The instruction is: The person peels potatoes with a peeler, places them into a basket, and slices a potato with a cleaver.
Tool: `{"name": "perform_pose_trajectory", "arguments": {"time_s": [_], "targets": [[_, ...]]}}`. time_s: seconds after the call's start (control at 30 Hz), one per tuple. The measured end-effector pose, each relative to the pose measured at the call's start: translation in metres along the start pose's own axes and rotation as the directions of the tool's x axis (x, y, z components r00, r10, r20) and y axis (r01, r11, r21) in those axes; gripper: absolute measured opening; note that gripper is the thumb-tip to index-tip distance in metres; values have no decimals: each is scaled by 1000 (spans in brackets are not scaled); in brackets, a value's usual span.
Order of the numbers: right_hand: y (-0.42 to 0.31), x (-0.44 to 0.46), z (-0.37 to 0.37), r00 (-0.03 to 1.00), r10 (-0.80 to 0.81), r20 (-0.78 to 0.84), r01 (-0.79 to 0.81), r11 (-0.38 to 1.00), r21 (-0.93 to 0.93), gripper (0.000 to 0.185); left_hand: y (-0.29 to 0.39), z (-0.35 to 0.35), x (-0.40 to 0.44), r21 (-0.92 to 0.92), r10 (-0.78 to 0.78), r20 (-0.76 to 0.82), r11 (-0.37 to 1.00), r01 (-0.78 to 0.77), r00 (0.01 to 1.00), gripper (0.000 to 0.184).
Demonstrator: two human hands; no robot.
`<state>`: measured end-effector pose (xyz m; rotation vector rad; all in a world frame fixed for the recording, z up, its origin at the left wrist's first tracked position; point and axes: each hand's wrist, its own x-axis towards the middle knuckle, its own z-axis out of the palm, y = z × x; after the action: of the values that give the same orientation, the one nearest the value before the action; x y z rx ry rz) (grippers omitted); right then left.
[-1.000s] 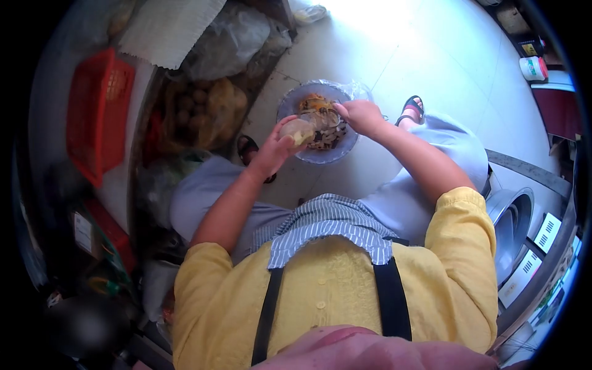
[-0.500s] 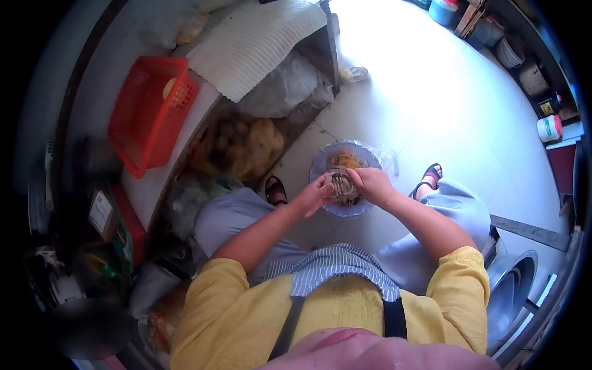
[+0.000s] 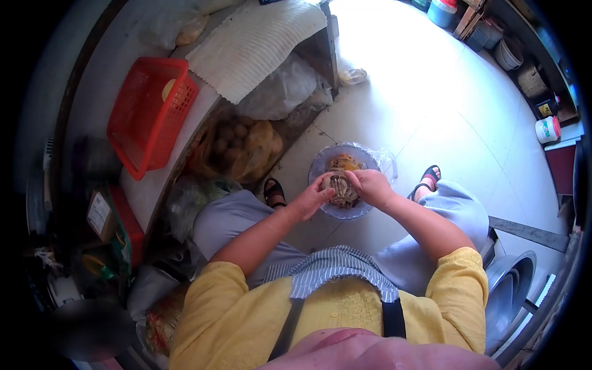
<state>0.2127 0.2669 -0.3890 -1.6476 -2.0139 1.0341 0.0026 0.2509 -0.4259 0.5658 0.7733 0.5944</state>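
Both of my hands hold a rounded, pale thing with dark stripes (image 3: 340,185), whose kind I cannot make out. My left hand (image 3: 313,197) grips its left side, the thumb on top. On its upper right, my right hand (image 3: 370,187) pinches it with bent fingers. Directly below is a bluish basin (image 3: 316,165) on the floor between the feet, with clear plastic (image 3: 387,163) at its right edge. Orange and brown bits (image 3: 345,162) lie inside it. The hands hide part of the basin and of the held thing.
To the left, a red plastic basket (image 3: 148,117) stands on a ledge. Below it are round brown things (image 3: 231,137) in a yellowish bag and several plastic bags. Metal basins (image 3: 512,290) stand at the right, and tubs (image 3: 547,129) line the far right wall.
The striped thing has turned a little in my hands, showing more of its striped face. My left fingers have shifted slightly on it. The basin stays put.
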Motion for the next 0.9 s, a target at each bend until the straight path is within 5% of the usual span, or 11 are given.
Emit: {"name": "perform_pose_trajectory", "arguments": {"time_s": [0.63, 0.83, 0.9], "targets": [[19, 1, 7, 995, -93, -24, 94, 991, 94, 44, -5, -2, -8, 71, 22, -47, 997, -19, 999, 59], [78, 8, 6, 946, 298, 126, -297, 955, -26, 51, 26, 7, -14, 36, 76, 75, 996, -79, 994, 62], [70, 6, 6, 964, 248, 98, -247, 969, -27, 51, 21, 6, -12, 18, 59, 34, 998, -60, 998, 64]]}}
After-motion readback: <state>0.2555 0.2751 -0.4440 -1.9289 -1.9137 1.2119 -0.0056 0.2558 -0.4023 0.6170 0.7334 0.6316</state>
